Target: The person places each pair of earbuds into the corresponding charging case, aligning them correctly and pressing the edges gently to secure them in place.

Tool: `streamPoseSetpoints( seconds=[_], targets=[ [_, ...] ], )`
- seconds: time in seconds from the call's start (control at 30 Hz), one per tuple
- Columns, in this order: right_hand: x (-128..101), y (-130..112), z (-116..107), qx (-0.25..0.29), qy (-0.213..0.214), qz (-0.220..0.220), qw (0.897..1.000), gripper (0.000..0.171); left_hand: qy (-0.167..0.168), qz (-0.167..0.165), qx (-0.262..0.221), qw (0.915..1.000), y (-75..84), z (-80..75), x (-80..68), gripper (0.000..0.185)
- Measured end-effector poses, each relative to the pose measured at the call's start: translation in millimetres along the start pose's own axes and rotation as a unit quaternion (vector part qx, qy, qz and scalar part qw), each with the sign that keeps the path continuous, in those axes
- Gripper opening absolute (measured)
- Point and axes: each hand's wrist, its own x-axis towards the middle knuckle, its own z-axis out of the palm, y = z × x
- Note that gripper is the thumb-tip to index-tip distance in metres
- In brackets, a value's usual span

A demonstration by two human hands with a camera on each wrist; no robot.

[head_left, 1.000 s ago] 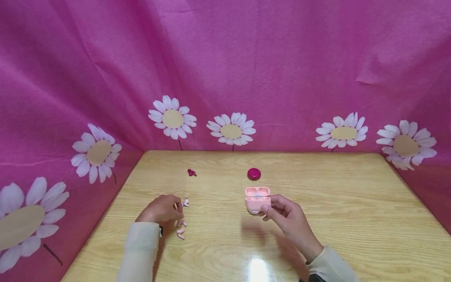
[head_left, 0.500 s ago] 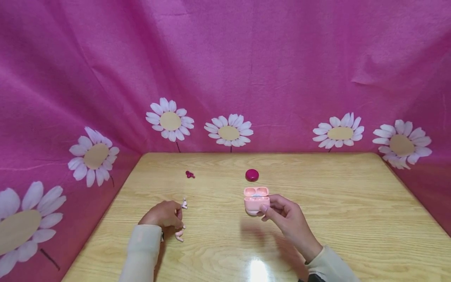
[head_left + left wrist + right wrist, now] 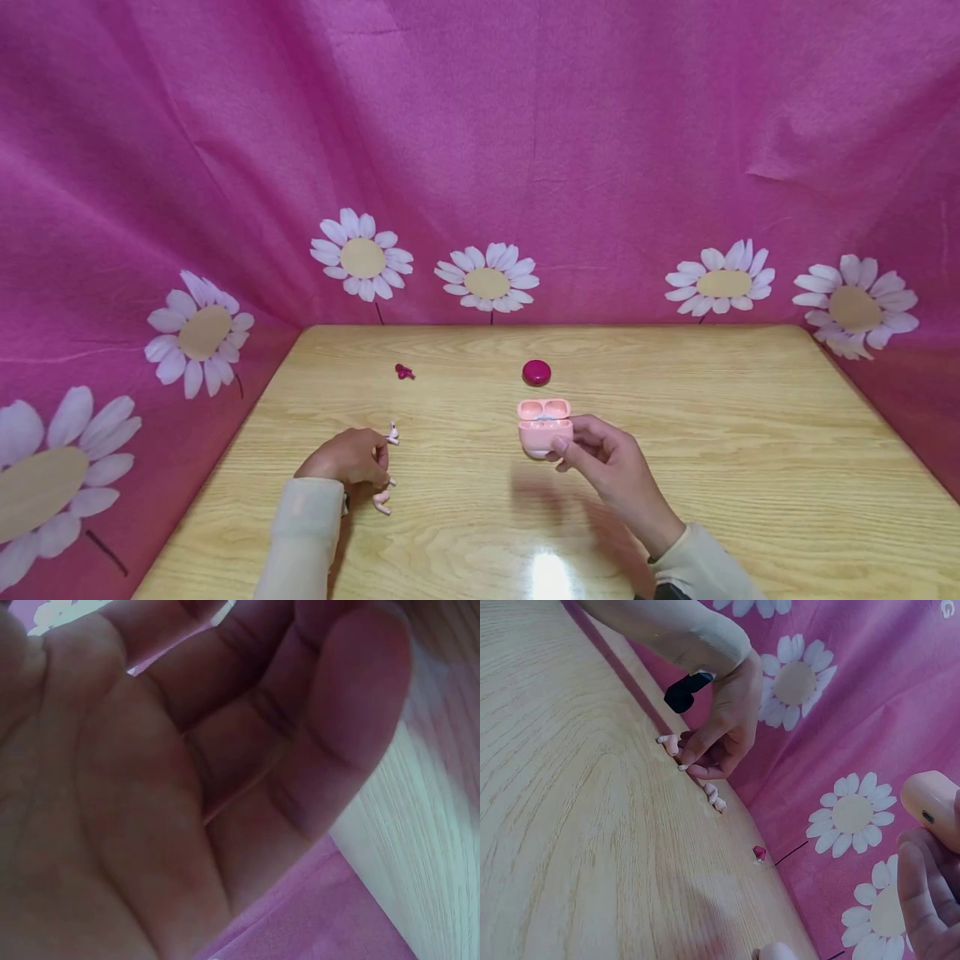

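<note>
My right hand (image 3: 611,471) holds a pink earbud case (image 3: 545,435) with its lid up, above the table, fingers behind it and thumb in front. In the right wrist view the case (image 3: 932,806) shows at the right edge. On the left, my left hand (image 3: 348,457) pinches a light pink earbud (image 3: 682,767) at the tabletop; fingers cover most of it. Another pink earbud (image 3: 382,502) lies just nearer than the fingertips. White earbuds (image 3: 393,432) lie just beyond them. Curled fingers (image 3: 360,690) fill the left wrist view, hiding what they pinch.
Dark magenta earbuds (image 3: 404,372) lie farther back on the left. A round magenta case (image 3: 536,372) stands behind the pink one. Partly hidden below the pink case is a white rounded object (image 3: 537,454). A pink flowered cloth (image 3: 600,167) hangs around the wooden table (image 3: 712,400).
My left hand has come down slightly over the middle pink earbud, which its fingers now cover and pinch. The pink case in my right hand has barely moved. The head view has shifted a little.
</note>
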Motion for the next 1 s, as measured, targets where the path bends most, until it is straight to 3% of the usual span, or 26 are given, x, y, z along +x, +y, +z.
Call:
streamPoseSetpoints(
  seconds=[0.13,0.23,0.33,0.63,0.87,1.0],
  targets=[
    [0.4,0.9,0.8,0.0,-0.001,-0.004,1.0,0.02,-0.005,0.008,-0.02,0.9998,0.0,-0.8,-0.5,0.017],
    [0.6,1.6,1.7,0.002,0.0,0.004,1.0,0.02,-0.002,0.038,-0.039,0.9985,-0.7,-2.3,-0.2,0.017],
    [0.4,2.4,2.6,0.002,0.003,0.014,1.0,0.02,0.007,0.071,-0.025,0.9971,2.6,-5.2,-0.1,0.019],
    [-0.4,3.3,2.0,-0.001,-0.008,-0.001,1.0,0.021,0.04,0.116,-0.012,0.9924,27.0,-15.3,-2.7,0.015],
    [0.6,2.9,0.4,-0.003,-0.005,-0.005,1.0,0.02,0.06,0.139,-0.034,0.9879,45.3,-19.2,-0.5,0.015],
    [1.6,1.0,0.0,-0.005,-0.002,-0.005,1.0,0.02,0.083,0.171,-0.033,0.9812,56.6,-21.3,3.7,0.015]
  ],
)
